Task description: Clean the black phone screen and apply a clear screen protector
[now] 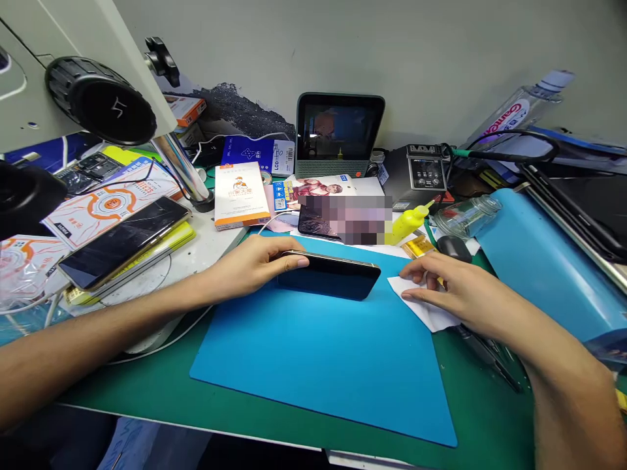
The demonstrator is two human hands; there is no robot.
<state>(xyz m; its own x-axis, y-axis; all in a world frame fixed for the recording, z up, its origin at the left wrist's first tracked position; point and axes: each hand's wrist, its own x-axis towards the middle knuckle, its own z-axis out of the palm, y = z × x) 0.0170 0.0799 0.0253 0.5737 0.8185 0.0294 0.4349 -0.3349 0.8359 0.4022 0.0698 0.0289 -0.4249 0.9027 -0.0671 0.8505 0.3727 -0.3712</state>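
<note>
My left hand (262, 264) grips a dark smartphone (330, 277) by its left end, thumb along the upper edge. The phone is tilted up on its long edge over the blue work mat (313, 365), its dark glass face towards me. At the mat's right side, my right hand (441, 284) hovers low over a white wipe (431, 316), thumb and curled fingers apart. The fingertips seem to touch the wipe, which lies partly under the hand. A second phone (318, 222) lies behind the mat, part of it blurred out.
On the left, a phone (125, 241) rests on a yellow stack beside a microscope stand (181, 170). Behind are a white-orange box (241, 196), a smart display (340, 134) and a black device (416, 176). Right: a yellow bottle (409, 224), glass jar (467, 215) and dark tools (490, 359).
</note>
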